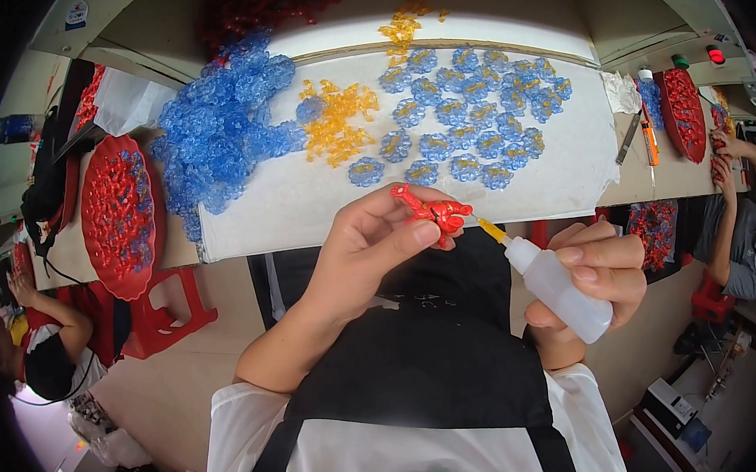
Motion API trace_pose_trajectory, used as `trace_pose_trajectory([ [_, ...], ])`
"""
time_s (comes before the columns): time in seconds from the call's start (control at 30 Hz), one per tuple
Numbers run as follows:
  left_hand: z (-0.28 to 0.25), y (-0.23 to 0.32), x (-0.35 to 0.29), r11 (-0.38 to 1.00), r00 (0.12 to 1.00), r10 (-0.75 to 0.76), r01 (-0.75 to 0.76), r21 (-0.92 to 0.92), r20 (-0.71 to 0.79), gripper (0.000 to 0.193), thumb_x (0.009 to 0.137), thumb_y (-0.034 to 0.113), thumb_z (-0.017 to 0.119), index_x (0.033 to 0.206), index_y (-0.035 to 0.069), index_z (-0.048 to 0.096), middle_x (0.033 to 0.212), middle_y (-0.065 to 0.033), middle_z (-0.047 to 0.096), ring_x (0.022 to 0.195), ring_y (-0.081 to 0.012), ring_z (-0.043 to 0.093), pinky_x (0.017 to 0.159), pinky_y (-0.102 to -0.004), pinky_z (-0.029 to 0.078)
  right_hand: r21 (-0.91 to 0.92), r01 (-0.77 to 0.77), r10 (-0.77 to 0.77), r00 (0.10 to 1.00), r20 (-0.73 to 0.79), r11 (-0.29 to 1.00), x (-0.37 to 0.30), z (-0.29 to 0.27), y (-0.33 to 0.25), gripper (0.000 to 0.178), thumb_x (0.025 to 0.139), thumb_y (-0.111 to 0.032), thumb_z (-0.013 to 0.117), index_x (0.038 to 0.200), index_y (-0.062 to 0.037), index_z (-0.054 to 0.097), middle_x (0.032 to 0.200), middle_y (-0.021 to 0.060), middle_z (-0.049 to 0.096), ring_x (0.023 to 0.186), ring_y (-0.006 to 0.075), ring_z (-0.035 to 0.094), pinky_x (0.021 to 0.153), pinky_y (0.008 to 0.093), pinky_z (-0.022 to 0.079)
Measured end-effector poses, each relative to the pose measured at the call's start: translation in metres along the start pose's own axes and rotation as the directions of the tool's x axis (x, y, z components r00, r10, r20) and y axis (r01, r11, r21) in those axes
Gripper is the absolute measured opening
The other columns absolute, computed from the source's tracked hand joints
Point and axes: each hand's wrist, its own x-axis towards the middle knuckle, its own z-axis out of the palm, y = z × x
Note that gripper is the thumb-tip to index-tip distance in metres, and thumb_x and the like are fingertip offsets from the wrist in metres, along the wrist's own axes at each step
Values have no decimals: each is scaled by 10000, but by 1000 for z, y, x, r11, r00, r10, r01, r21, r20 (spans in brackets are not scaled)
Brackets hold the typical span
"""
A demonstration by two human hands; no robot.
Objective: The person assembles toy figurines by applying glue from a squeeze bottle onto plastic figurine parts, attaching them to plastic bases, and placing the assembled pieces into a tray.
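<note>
My left hand (370, 245) pinches a small glossy red animal-shaped figurine (433, 213) between thumb and fingers, just in front of the table edge. In my right hand (604, 268) is a translucent white squeeze bottle (566, 297), tilted so that its yellow needle tip (491, 230) points up and left. The fine needle end reaches the figurine's right side; whether it touches cannot be made out. Beyond my hands, clear blue flower-like pieces (435, 147) with yellow centres are spread over a white sheet (280, 221).
At the left lie a heap of blue pieces (222, 133) and loose yellow pieces (339, 120). A red tray (155, 186) holds red figurines. To the right are an orange-handled tool (650, 142) and another red tray (694, 113). Other people (741, 219) sit at both sides.
</note>
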Motion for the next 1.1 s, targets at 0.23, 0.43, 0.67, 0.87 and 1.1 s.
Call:
trace_pose_trajectory([
  [0.23,-1,-1,0,1000,1000,3,-3,-15,8,300,780,158,585,1003,-30,520,870,-136,581,773,-190,557,744,-307,439,-11,24,-24,999,41,1000,1,-1,6,455,621,-331,743,889,-79,476,803,64,483,587,129,480,494,216,438],
  [0.43,-1,-2,5,997,997,-26,31,-69,71,241,816,77,530,1036,-19,511,958,-115,582,821,-158,564,769,-280,449,-37,9,-8,1000,6,999,0,-12,5,470,624,-334,744,889,-74,456,796,70,480,588,137,491,498,225,446],
  [0.67,-23,-1,1,993,992,117,-118,-20,-54,288,816,110,520,1052,-52,488,950,-136,577,842,-201,565,760,-324,444,119,-343,361,909,-206,932,-5,-60,54,342,661,47,648,901,-25,416,906,148,526,806,208,552,674,286,488],
  [0.87,-23,3,3,991,991,132,-130,29,-39,289,810,126,538,1039,-46,504,950,-132,577,846,-197,565,765,-324,443,-223,-511,522,853,-10,830,-4,-106,156,311,714,58,561,999,-30,472,912,83,536,849,187,556,649,284,488],
  [1.1,-18,-2,0,989,990,116,-108,101,-81,256,814,112,531,1016,-42,514,951,-119,567,844,-180,551,757,-306,438,-675,-76,337,903,265,734,27,-97,191,283,668,-6,610,938,-82,567,1015,54,565,890,264,566,743,318,470],
])
